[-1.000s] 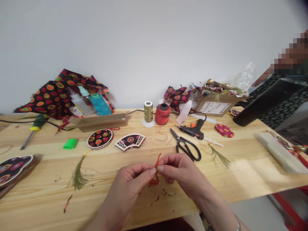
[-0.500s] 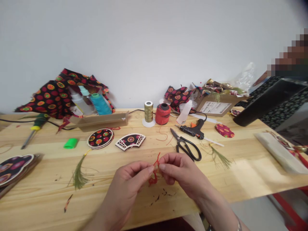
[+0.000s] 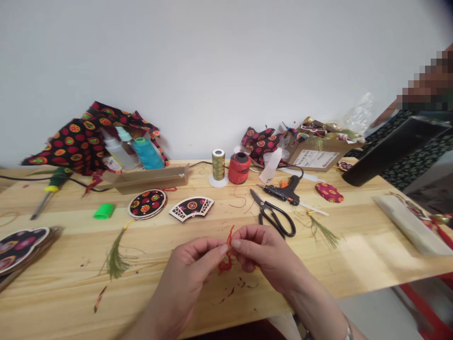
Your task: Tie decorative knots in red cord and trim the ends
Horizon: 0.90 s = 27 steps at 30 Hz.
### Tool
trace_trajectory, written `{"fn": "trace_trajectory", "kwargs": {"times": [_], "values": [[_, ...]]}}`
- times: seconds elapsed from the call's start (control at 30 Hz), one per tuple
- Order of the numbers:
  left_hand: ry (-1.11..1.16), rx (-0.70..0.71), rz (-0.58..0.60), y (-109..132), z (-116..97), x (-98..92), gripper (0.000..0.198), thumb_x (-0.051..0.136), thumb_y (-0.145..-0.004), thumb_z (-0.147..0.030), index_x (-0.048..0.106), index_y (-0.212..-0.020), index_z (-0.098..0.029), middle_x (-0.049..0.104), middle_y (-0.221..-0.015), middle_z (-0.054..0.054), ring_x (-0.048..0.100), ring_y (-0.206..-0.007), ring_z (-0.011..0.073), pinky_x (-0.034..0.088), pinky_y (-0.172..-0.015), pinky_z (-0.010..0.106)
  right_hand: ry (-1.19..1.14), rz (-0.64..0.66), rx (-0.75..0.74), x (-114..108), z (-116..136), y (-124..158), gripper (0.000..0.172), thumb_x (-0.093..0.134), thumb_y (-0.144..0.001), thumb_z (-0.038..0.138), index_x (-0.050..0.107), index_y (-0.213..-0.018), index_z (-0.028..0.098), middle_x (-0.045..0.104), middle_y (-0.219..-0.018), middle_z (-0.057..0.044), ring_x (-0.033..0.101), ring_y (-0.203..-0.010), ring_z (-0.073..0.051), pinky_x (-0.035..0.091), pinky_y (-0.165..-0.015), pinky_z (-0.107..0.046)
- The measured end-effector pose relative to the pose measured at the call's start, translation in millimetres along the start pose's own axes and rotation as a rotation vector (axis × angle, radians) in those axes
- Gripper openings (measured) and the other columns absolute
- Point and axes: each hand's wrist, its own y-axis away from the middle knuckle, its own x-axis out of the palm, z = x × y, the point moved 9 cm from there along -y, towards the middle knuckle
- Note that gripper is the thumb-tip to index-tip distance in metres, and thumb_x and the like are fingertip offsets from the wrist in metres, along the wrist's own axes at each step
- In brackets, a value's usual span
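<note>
Between my hands is a thin red cord [image 3: 225, 267], with a short end sticking up above the fingertips and a tangled part hanging below them. My left hand [image 3: 196, 264] pinches it between thumb and forefinger. From the other side my right hand [image 3: 260, 248] pinches the same cord, its fingertips almost touching the left ones. Just beyond the right hand lie black-handled scissors [image 3: 278, 217]. A fan-shaped ornament [image 3: 192, 208] with patterned fabric rests beyond the left hand, beside a round fabric ornament [image 3: 147, 204] that has a green tassel [image 3: 118, 255].
Across the back stand a gold thread spool [image 3: 218, 166], a red thread spool [image 3: 239, 169] and a cardboard box [image 3: 316, 155] of trinkets. A glue gun [image 3: 285, 190] lies behind the scissors. At right, a black tube [image 3: 392, 151] leans near another person [image 3: 424, 94].
Both hands keep their pinch on the red cord. Their fingertips have drawn slightly closer together, with the right hand shifting a little left.
</note>
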Motion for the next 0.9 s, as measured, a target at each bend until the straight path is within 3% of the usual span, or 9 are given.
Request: {"fn": "trace_trajectory", "kwargs": {"times": [0.3, 0.53, 0.9], "values": [[0.017, -0.021, 0.088, -1.4, 3.5, 6.8, 0.012, 0.065, -0.072, -0.027, 0.074, -0.073, -0.019, 0.066, -0.06, -0.001, 0.05, -0.061, 0.0136, 0.038, -0.059, 0.023, -0.01, -0.025, -0.002, 1.8, 5.1, 1.0, 0.021, 0.072, -0.065, 0.031, 0.06, -0.063, 0.013, 0.05, -0.051, 0.005, 0.039, -0.041, -0.004, 0.028, -0.042, -0.019], [-0.03, -0.016, 0.062, -0.6, 4.1, 3.6, 0.017, 0.065, -0.071, -0.028, 0.069, -0.06, -0.017, 0.06, -0.056, -0.002, 0.039, -0.049, 0.0094, 0.028, -0.046, 0.021, -0.017, -0.022, -0.003, 3.0, 5.5, 1.2, 0.021, 0.073, -0.064, 0.03, 0.062, -0.064, 0.013, 0.051, -0.053, 0.004, 0.039, -0.043, -0.004, 0.027, -0.043, -0.019], [0.063, -0.018, 0.027, 0.7, 4.2, -2.5, 0.01, 0.067, -0.071, -0.028, 0.071, -0.067, -0.019, 0.051, -0.049, -0.006, 0.03, -0.045, 0.0059, 0.024, -0.043, 0.018, -0.011, -0.04, -0.003, 1.4, 5.8, 1.2, 0.018, 0.072, -0.064, 0.028, 0.061, -0.063, 0.013, 0.05, -0.05, 0.005, 0.037, -0.041, -0.004, 0.026, -0.042, -0.019]]}}
